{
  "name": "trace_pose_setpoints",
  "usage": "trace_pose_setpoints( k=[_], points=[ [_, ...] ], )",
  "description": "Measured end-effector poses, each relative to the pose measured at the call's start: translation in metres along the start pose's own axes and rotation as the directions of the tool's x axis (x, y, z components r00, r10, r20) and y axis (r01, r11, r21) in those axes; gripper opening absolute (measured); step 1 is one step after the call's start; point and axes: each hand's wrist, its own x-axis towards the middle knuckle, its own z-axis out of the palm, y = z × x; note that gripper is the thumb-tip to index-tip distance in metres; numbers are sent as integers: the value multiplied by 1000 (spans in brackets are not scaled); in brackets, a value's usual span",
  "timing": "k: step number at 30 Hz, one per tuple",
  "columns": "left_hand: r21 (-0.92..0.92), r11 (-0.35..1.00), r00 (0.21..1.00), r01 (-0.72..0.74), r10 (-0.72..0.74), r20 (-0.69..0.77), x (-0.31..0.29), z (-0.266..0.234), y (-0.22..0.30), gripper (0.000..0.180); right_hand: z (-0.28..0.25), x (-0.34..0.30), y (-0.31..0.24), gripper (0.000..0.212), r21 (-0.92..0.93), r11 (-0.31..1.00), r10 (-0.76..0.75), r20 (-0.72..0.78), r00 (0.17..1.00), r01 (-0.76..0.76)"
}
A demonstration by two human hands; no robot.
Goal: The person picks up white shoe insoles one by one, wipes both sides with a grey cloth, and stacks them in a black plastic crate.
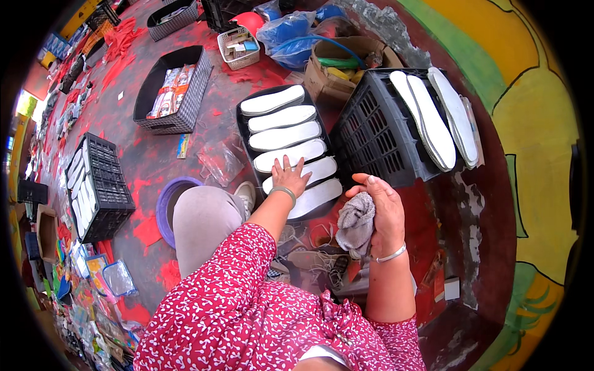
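Observation:
White insoles (284, 125) lie side by side across a dark tray (242, 133) in front of me. My left hand (291, 180), a bangle on its wrist, rests on the nearer ones with its fingers spread, hiding part of them. To the right, my right hand (388, 213) is closed round a crumpled grey cloth (356, 224), held just off the tray's near right corner. Beyond that hand, more white insoles (427, 123) lie stacked on a black plastic crate (375, 133).
A black crate of white pieces (105, 185) and a purple tub (166, 213) are at left. Farther back are a woven basket (175, 93) with packets, a small white basket (240, 51) and a cardboard box (328, 80). A painted wall (538, 154) borders the right.

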Motion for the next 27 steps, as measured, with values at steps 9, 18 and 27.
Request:
trace_pose_setpoints(
  k=[9, 18, 27],
  points=[
    [-57, 998, 999, 33, -33, -4, 9, -4, 6, 59, -9, -4, 2, 27, 9, 1000, 16, 28, 999, -16],
    [-246, 875, 754, -417, 182, -632, 22, -70, 54, 33, -13, -9, 10, 21, -573, 765, 24, 484, 875, 296],
    [136, 338, 254, -931, 869, -424, -22, -204, 212, 45, -10, -6, 29, 27, -870, 256, 201, 474, 857, 421]
  ],
)
